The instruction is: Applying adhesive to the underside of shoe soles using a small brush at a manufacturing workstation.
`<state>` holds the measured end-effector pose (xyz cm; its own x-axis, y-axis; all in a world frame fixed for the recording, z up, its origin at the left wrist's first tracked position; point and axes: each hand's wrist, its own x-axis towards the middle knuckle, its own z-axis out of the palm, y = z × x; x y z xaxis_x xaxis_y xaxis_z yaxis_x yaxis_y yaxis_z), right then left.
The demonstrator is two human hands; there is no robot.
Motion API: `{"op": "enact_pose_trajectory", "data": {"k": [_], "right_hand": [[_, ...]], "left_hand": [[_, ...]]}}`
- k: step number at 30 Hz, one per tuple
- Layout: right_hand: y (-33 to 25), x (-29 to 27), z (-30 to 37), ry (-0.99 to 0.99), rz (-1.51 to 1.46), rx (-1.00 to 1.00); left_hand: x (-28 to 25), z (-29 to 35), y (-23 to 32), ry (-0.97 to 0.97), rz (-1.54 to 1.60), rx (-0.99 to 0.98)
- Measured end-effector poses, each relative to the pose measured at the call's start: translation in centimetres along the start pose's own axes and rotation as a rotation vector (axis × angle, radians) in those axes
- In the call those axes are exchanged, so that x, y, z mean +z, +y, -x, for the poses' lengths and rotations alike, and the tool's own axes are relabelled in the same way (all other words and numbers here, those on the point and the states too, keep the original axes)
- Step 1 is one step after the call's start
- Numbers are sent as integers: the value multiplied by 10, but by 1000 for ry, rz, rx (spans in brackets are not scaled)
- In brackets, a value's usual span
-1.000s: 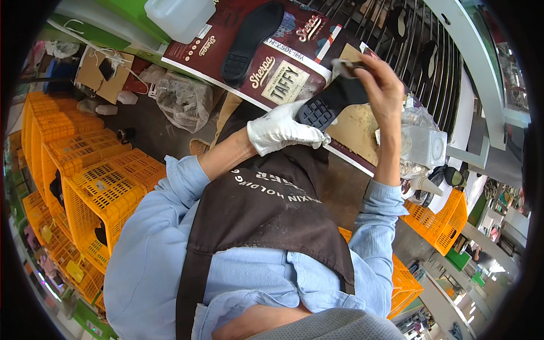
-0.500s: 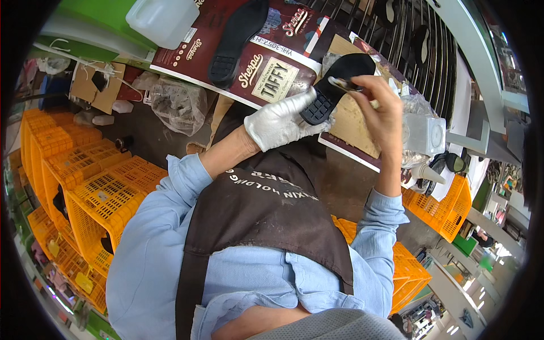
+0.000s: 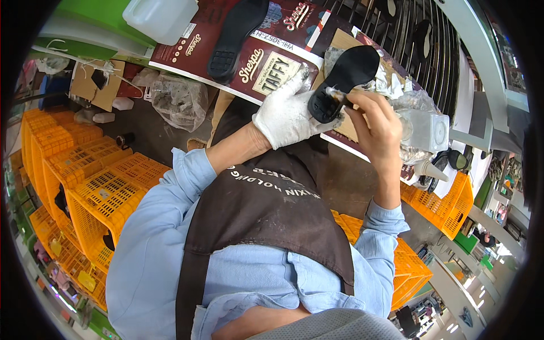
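Observation:
My left hand (image 3: 286, 116), in a white glove with dark smudges, holds a black shoe sole (image 3: 354, 67) by its heel end. The fingers pass under the heel, and the thumb stands up beside it. My bare right hand (image 3: 375, 122) is pinched on what looks like a small brush (image 3: 335, 94) with pale bristles. Its tip lies on the heel part of the sole, which has a grid of recesses; the handle is mostly hidden by my fingers. A second black sole (image 3: 235, 42) lies on the dark red printed board (image 3: 198, 71) to the left.
A translucent white jug (image 3: 161, 20) stands at the far left of the board. A clear plastic container (image 3: 433, 131) sits to the right of my right hand. Beyond are dark metal rollers (image 3: 436, 56). Orange crates (image 3: 107, 192) are stacked at left; another orange crate (image 3: 442, 207) stands at right.
The sole has shifted slightly right and tilted in my left hand, whose thumb has lifted away from it. The brush tip has moved down from mid-sole to the heel.

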<state>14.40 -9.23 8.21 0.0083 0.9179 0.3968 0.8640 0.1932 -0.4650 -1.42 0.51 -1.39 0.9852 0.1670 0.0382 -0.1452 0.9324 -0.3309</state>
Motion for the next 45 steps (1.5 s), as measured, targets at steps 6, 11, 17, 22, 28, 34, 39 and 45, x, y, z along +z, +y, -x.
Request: {"op": "enact_pose_trajectory", "data": {"k": [6,11,17,22,28,34,39,45], "right_hand": [[-21,-5,24,-149,-169,29],[-13,-4,19,-8,-58,28],[-27,-3,25,-129,-177,41],[-9,1,14,72,3,100],[-12,20,11,36,22,7],[-23,11,23,90,-97,6],[-20,14,24,39,30,-1],[-26,12,30,140,25,-33]], "left_hand": [[7,-6,-5,121,-656,155],[4,-13,-5,-182,-15,-86],[-5,-14,-4,8,50,-60],[-11,-21,-4,-123,78,-113],[-13,-22,0,-11,-77,-84],[-11,-24,-1,-303,-45,-206],[-12,-25,-1,-234,-9,-176],[-18,-24,-2,-149,-57,-160]]}}
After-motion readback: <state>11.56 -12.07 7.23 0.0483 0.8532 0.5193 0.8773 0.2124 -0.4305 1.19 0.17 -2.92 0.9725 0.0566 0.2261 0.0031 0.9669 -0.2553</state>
